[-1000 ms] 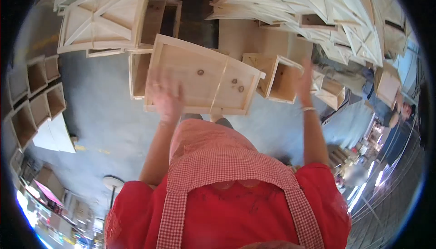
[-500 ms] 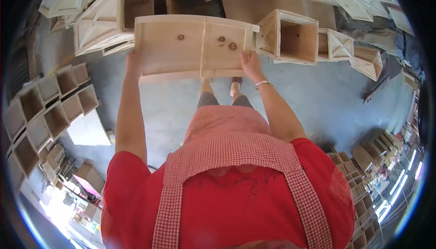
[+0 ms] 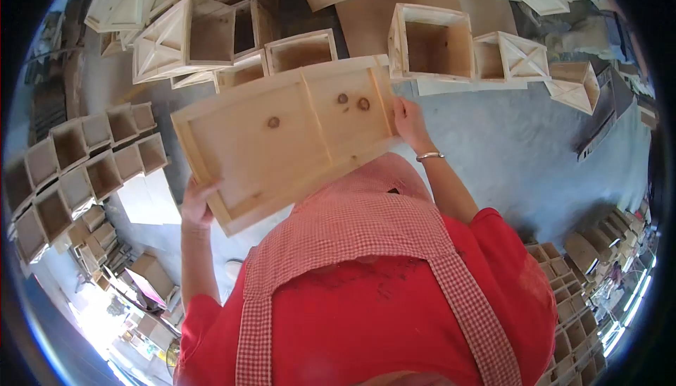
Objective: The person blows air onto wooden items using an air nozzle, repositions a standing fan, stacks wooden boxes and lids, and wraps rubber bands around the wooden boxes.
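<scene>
A pale wooden panel [image 3: 267,153] with a raised frame, a cross strip and several dark knots is held out in front of my body. My left hand [image 3: 198,201] grips its lower left end, thumb over the frame. At the upper right end, my right hand [image 3: 412,122] clasps the other short edge; a bracelet circles that wrist. The panel slants, its left end nearer to me than its right. Some of the fingers are hidden behind the wood.
Open wooden boxes [image 3: 433,41] stand ahead on the grey floor [image 3: 493,139], with more boxes [image 3: 211,37] ahead to the left. Rows of cubby-like boxes [image 3: 91,146] line the left side, near a white board [image 3: 149,199]. Further stacked boxes [image 3: 563,287] are at the right rear.
The panel has tilted: its left end has come down towards my body with my left hand. My right hand has shifted slightly right and down. The surroundings have shifted in view.
</scene>
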`<move>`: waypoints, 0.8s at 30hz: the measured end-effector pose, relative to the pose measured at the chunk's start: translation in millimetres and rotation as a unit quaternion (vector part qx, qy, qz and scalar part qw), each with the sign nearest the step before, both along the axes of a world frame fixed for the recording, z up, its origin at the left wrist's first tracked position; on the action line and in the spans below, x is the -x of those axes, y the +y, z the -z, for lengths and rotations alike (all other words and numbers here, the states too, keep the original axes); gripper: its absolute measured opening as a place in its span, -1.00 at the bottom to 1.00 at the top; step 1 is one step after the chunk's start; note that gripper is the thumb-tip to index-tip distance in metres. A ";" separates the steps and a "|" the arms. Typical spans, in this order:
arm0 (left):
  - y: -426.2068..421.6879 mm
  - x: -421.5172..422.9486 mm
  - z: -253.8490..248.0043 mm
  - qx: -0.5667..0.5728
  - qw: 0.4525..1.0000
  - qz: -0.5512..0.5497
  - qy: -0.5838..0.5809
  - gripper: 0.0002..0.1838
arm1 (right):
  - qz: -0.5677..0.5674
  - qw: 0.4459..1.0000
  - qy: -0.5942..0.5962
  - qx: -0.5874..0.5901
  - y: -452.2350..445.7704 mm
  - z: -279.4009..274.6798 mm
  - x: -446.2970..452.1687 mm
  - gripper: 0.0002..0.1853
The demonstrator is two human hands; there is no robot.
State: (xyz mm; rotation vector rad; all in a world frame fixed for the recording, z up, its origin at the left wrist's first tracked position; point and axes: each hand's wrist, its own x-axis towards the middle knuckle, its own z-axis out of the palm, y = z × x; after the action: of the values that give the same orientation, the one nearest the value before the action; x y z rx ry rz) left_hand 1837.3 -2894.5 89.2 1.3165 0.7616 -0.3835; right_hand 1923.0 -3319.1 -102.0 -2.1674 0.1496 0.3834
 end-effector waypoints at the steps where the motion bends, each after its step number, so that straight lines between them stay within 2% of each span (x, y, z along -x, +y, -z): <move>1: -14.2 10.6 -6.3 0.024 1.000 -0.001 -0.015 -0.54 | 0.026 0.998 -0.053 0.012 -2.4 1.4 13.3 -0.69; 2: -28.2 17.2 -12.8 0.022 1.000 0.004 -0.014 -0.54 | 0.052 0.993 -0.106 0.025 -4.3 5.2 25.9 -0.71; 3: -41.8 22.9 -20.0 0.030 0.999 -0.007 -0.018 -0.54 | 0.056 0.993 -0.105 0.024 -11.2 18.4 37.7 -0.71; 5: -42.6 41.5 -23.7 0.038 0.999 -0.007 -0.018 -0.54 | 0.174 0.981 -0.059 0.066 -41.4 60.0 51.8 -0.74; 6: -38.9 51.7 -21.2 0.035 0.999 -0.007 -0.017 -0.54 | 0.186 0.931 -0.266 0.169 -65.8 79.1 50.6 -0.76; 7: -34.7 65.7 -19.6 0.023 1.000 -0.010 -0.013 -0.52 | 0.142 0.968 -0.123 0.165 -103.9 92.1 52.6 -0.76; 8: -28.6 83.4 -18.3 0.010 1.000 -0.011 -0.005 -0.51 | -0.040 0.885 -0.065 0.460 -153.2 115.2 69.2 -0.80; 9: -19.5 105.6 -14.0 0.009 1.000 -0.006 0.003 -0.51 | -0.215 0.686 -0.071 0.692 -202.4 138.9 85.6 -0.83; 10: -10.1 126.2 -3.7 0.027 0.999 -0.024 -0.023 -0.51 | -0.070 0.750 -0.207 0.624 -258.0 158.0 94.8 -0.82; 11: -1.2 138.6 5.6 0.046 0.997 -0.046 -0.049 -0.50 | -0.162 0.671 -0.099 0.717 -284.5 139.2 89.1 -0.82; 12: 5.3 148.4 11.2 0.047 0.997 -0.048 -0.046 -0.50 | -0.016 0.807 -0.048 0.588 -323.9 154.2 81.1 -0.80; 14: 11.0 174.9 16.6 0.078 0.997 -0.006 0.022 -0.47 | 0.046 0.752 -0.061 0.655 -391.7 158.9 85.2 -0.79; 16: 4.9 184.0 6.5 0.057 0.998 -0.004 -0.034 -0.50 | -0.103 0.701 -0.027 0.705 -421.4 75.2 75.4 -0.77; 17: -24.1 171.8 -17.6 0.067 0.997 -0.013 -0.044 -0.51 | -0.095 0.699 -0.028 0.709 -415.5 47.1 76.4 -0.77; 18: -50.8 164.1 -37.6 0.076 0.996 -0.022 -0.050 -0.52 | -0.137 0.700 -0.060 0.698 -394.0 25.6 79.1 -0.81; 19: -37.2 176.1 -23.4 0.077 0.996 -0.016 -0.051 -0.52 | -0.150 0.737 -0.082 0.654 -357.6 14.0 85.8 -0.82; 20: -12.0 195.3 2.0 0.120 0.992 0.036 0.002 -0.51 | -0.133 0.818 -0.107 0.550 -292.8 10.3 107.1 -0.82; 21: -11.8 197.4 9.0 0.144 0.987 0.065 0.022 -0.51 | -0.098 0.905 -0.130 0.394 -213.4 6.8 133.7 -0.83; 22: -11.5 199.5 16.0 0.167 0.980 0.096 0.041 -0.51 | -0.071 0.958 -0.147 0.236 -135.4 -4.7 160.7 -0.83; 23: -30.3 195.5 12.3 0.139 0.984 0.107 0.026 -0.51 | -0.060 0.979 -0.150 0.125 -61.1 -22.0 193.0 -0.82; 24: -53.3 193.2 3.5 0.144 0.986 0.082 -0.004 -0.52 | -0.032 0.988 -0.126 0.087 1.6 -48.5 222.9 -0.84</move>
State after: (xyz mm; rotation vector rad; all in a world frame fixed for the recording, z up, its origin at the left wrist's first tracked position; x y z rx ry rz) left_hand 1644.1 -2947.8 85.6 1.1088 0.5684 -0.5970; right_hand 1700.1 -3317.4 -53.5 -2.3750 -0.0287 0.1331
